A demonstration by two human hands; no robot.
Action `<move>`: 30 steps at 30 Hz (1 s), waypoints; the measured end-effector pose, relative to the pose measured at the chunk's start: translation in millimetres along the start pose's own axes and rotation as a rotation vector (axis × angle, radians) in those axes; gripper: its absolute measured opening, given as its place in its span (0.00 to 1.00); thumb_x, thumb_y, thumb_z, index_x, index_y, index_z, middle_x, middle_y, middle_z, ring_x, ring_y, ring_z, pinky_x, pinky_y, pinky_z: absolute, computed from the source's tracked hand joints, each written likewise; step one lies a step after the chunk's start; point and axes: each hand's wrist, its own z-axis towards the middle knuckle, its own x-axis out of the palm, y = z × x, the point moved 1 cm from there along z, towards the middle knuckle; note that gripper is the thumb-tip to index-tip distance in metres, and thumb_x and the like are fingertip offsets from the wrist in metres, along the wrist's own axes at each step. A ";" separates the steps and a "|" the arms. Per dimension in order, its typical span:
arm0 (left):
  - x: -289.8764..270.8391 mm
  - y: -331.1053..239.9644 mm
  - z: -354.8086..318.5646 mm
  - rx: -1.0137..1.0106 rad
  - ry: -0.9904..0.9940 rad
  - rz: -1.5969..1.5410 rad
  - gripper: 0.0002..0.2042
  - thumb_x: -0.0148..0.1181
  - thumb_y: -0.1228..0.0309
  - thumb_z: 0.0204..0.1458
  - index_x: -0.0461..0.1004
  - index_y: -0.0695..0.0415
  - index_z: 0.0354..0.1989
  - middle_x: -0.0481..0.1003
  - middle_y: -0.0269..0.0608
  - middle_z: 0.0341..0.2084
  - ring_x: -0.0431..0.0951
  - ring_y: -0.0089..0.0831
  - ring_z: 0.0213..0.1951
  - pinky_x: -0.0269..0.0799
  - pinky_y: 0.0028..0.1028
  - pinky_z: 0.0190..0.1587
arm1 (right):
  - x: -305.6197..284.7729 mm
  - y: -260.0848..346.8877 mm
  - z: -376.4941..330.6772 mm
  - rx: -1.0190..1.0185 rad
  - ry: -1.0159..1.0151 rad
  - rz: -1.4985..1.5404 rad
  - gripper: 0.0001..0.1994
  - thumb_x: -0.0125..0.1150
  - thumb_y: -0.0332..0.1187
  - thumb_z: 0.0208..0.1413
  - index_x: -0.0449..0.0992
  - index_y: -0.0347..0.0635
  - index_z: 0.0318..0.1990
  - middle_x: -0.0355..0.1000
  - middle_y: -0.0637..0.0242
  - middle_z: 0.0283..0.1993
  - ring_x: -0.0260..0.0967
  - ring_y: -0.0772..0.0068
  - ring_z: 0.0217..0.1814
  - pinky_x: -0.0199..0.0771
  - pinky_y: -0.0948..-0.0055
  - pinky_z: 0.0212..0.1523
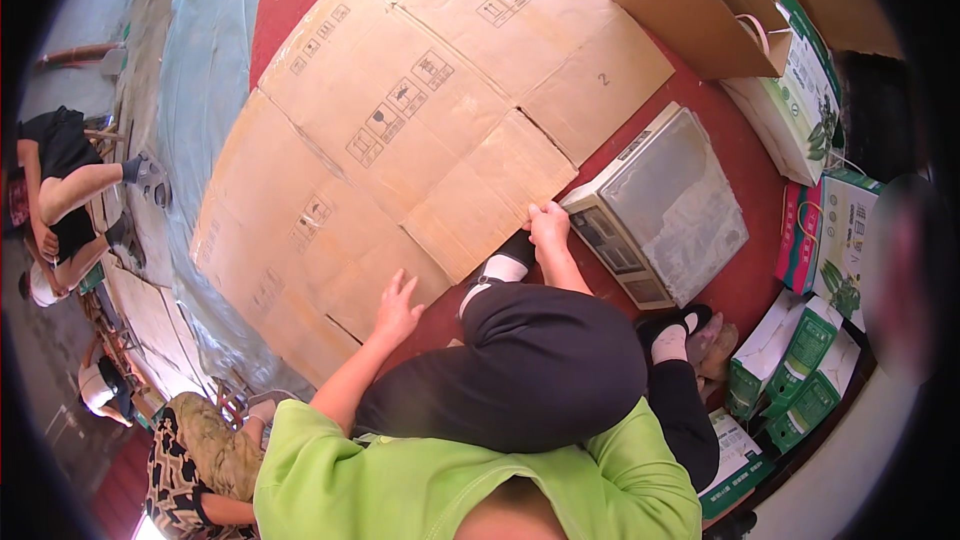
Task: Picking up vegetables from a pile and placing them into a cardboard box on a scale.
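Now both hands meet one flattened cardboard sheet on the red floor.
Left hand (397, 306) rests with fingers spread open on the cardboard (400, 140), which stretches away beyond its fingertips; right hand (548, 225) pinches the sheet's near flap edge. Just right of those fingers sits one scale (660, 205). Sliding the sheet well probably means pressing flat and pulling evenly.

Right hand's (548, 223) fingertips hidden under the cardboard flap (490, 195).

Left hand (397, 306) spread open, right hand (549, 225) reaching forward, fingers curled
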 end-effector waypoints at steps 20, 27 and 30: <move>25.8 12.4 42.1 -0.087 0.377 0.184 0.40 0.66 0.58 0.44 0.56 0.59 0.65 0.41 0.58 0.68 0.56 0.53 0.64 0.54 0.37 0.65 | -51.5 -22.1 -22.4 -0.335 -0.019 -0.060 0.18 0.58 0.29 0.52 0.69 0.31 0.51 0.75 0.57 0.38 0.73 0.73 0.28 0.74 0.73 0.27; 45.7 68.2 64.9 -0.164 0.419 -0.078 0.40 0.65 0.54 0.43 0.58 0.58 0.64 0.43 0.57 0.68 0.57 0.46 0.65 0.56 0.34 0.64 | -125.2 41.2 -82.5 -0.498 0.442 0.126 0.14 0.58 0.32 0.52 0.74 0.35 0.45 0.76 0.60 0.40 0.73 0.69 0.41 0.73 0.70 0.43; 29.2 42.1 63.3 -0.055 0.274 0.154 0.38 0.65 0.53 0.42 0.63 0.58 0.62 0.57 0.58 0.63 0.63 0.49 0.61 0.62 0.36 0.61 | -201.2 77.0 -115.9 -0.574 0.280 -0.100 0.15 0.57 0.32 0.52 0.74 0.37 0.46 0.75 0.60 0.39 0.73 0.69 0.40 0.73 0.69 0.43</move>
